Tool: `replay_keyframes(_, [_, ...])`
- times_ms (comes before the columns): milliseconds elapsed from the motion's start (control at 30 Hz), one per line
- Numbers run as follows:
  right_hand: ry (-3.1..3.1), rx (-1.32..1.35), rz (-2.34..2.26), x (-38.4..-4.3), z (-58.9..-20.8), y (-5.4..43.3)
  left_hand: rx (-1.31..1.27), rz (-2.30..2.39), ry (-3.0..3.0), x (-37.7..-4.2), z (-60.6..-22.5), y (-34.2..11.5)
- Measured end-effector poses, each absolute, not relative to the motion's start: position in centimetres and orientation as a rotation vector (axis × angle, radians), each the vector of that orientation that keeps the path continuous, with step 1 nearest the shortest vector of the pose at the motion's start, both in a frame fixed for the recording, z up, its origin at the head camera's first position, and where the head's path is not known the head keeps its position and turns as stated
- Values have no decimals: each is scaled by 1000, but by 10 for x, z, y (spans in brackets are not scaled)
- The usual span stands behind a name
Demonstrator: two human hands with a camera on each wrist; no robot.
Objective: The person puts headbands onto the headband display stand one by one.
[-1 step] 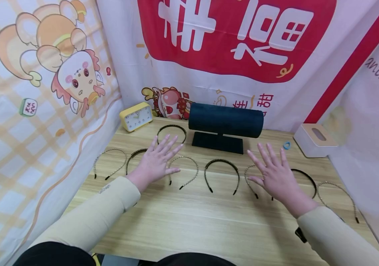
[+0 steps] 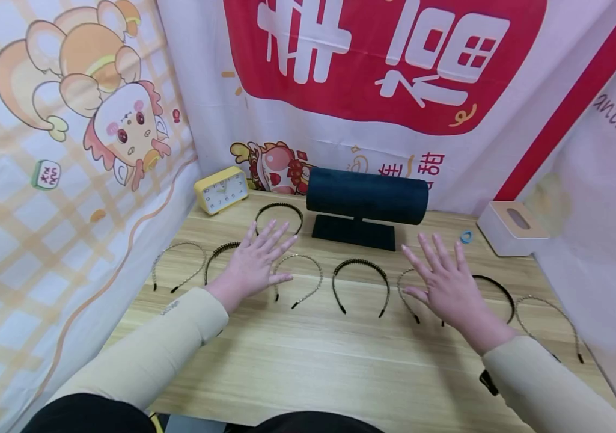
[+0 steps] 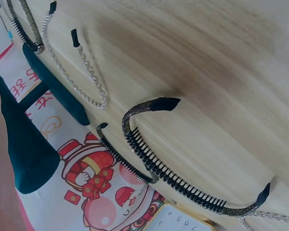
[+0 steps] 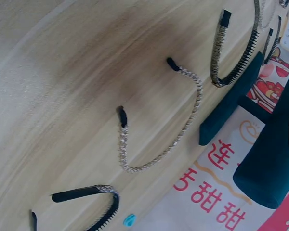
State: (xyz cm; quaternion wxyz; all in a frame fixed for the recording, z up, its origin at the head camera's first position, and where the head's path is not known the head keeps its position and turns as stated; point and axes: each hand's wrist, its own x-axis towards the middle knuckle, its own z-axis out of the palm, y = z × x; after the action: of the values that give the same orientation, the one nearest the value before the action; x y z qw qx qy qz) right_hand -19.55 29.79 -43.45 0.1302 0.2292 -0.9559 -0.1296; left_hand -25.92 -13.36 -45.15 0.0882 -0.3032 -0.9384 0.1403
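Observation:
My left hand (image 2: 253,263) hovers over the table's left half, palm down with fingers spread, holding nothing. Partly behind it lie a dark toothed headband (image 2: 225,246) and a silvery beaded headband (image 2: 321,278). The left wrist view shows the dark toothed headband (image 3: 166,175) close up. On the right, my right hand (image 2: 451,290) is likewise spread and holds nothing. It covers parts of another beaded headband (image 2: 399,284) and a black headband (image 2: 509,296). Between the hands rests a dark toothed headband (image 2: 360,261). Beaded headbands lie at far left (image 2: 180,244) and far right (image 2: 548,302).
A dark teal cylinder stand (image 2: 367,195) stands at the back, with a dark headband (image 2: 279,205) left of it. A yellow clock (image 2: 222,191) sits in the back left corner. At back right are a blue ring (image 2: 466,237) and a tissue box (image 2: 510,231). Cloth hangings surround the table.

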Motion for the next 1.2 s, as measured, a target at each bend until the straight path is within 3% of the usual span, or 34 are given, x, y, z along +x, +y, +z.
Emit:
replay_keyframes(767, [-2750, 639, -418, -200, -431, 311, -882, 429, -2782, -264, -449, -134])
replay_keyframes(967, [-2736, 618, -371, -216, -419, 307, -806, 399, -2789, -283, -442, -141])
replay_keyframes(1200, [-2752, 550, -325, -257, -395, 297, -686, 340, -2859, -325, -431, -146])
